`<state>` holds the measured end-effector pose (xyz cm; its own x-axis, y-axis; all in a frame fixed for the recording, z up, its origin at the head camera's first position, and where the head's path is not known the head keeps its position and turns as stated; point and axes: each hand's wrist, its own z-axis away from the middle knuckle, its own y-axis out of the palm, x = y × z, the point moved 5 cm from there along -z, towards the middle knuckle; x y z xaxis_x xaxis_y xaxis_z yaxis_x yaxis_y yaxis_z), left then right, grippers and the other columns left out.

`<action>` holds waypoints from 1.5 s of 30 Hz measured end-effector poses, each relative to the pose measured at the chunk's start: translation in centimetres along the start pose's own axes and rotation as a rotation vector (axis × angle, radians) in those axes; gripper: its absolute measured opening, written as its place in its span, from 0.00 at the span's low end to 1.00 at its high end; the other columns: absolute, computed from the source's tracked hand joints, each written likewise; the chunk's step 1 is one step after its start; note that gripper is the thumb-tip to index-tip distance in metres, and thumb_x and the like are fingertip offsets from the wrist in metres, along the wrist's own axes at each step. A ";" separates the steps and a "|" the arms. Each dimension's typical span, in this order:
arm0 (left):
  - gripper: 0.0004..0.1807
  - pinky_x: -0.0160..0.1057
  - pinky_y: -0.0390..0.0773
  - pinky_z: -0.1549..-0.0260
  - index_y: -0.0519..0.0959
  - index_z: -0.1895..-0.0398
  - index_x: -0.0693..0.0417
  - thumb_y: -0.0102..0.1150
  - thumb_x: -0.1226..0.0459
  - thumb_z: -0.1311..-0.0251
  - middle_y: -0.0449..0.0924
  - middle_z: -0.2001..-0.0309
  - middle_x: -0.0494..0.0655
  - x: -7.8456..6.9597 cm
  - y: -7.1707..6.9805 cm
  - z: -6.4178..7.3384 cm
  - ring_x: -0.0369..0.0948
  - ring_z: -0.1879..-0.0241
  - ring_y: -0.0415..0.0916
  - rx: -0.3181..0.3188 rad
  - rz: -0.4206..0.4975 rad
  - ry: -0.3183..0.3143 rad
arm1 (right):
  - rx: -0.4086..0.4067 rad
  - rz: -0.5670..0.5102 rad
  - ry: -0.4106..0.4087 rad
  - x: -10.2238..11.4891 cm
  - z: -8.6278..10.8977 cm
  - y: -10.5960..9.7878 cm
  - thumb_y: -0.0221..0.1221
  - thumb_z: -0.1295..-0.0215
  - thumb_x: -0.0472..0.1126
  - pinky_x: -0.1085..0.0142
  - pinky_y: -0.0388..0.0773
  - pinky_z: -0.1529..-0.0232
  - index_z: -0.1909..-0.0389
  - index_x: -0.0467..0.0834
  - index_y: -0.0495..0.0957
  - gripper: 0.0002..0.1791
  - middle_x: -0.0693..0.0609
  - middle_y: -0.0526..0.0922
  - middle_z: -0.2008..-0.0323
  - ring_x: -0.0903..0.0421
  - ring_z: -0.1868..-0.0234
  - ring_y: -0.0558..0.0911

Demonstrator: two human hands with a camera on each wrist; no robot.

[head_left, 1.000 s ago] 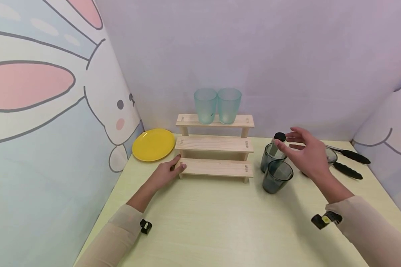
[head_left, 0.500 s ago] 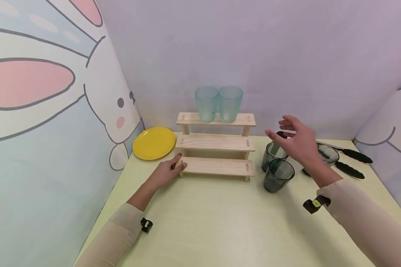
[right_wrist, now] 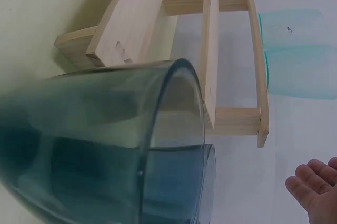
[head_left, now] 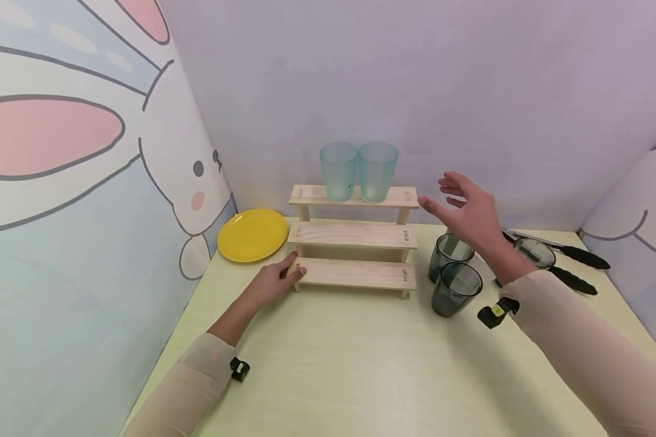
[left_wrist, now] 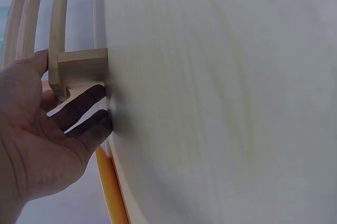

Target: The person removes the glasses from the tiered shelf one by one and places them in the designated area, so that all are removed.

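My left hand [head_left: 270,284] grips the left end of the bottom step of a three-step wooden rack [head_left: 355,233]. Its thumb lies over the step's end; in the left wrist view, fingers [left_wrist: 79,108] reach beneath it. Two frosted light-blue cups, the left cup [head_left: 339,173] and the right cup [head_left: 378,173], stand side by side on the top step. My right hand [head_left: 470,209] is in the air right of that step, fingers spread and holding nothing. Below it stand two dark smoky glasses, the front glass [head_left: 454,294] and the rear glass [head_left: 443,258], which has a pale upright thing inside.
A yellow plate [head_left: 251,235] lies left of the rack. Right of the glasses lie utensils with black handles [head_left: 585,257] near a round clear piece [head_left: 536,253], partly behind the right forearm. A wall backs the table, and a rabbit-printed panel [head_left: 164,182] flanks it.
My right hand has moved left and up, from beside the black cap over the rear glass towards the top step. The left hand stays on the rack.
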<state>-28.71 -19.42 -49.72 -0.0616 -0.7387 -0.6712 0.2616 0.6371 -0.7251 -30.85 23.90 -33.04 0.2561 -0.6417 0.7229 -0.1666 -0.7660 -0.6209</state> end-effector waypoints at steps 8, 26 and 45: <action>0.49 0.63 0.73 0.24 0.58 0.10 0.42 0.55 0.30 0.24 0.66 0.16 0.61 0.2 0.0 -0.1 0.57 0.24 0.75 0.001 0.015 0.004 | 0.029 -0.068 0.040 0.6 -1.9 1.4 0.72 0.31 0.68 0.43 0.72 0.21 0.11 0.49 0.58 0.57 0.41 0.71 0.18 0.38 0.19 0.72; 0.49 0.57 0.82 0.35 0.58 0.10 0.43 0.54 0.29 0.24 0.68 0.18 0.62 0.2 0.0 -0.1 0.51 0.40 0.79 -0.011 0.002 0.019 | 0.108 -0.155 -0.001 4.3 -4.9 5.3 0.74 0.34 0.67 0.47 0.68 0.17 0.10 0.48 0.54 0.62 0.44 0.68 0.15 0.42 0.15 0.68; 0.47 0.62 0.74 0.25 0.59 0.10 0.44 0.55 0.32 0.22 0.69 0.18 0.61 0.0 -0.2 0.3 0.57 0.22 0.74 -0.022 0.015 0.026 | 0.091 -0.276 0.101 6.3 -7.1 7.4 0.77 0.34 0.62 0.44 0.69 0.18 0.09 0.54 0.51 0.61 0.48 0.66 0.15 0.45 0.15 0.66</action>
<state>-28.50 -19.62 -49.53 -0.0824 -0.7230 -0.6859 0.2416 0.6532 -0.7176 -37.27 13.90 -30.97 0.1834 -0.4139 0.8917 -0.0169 -0.9083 -0.4181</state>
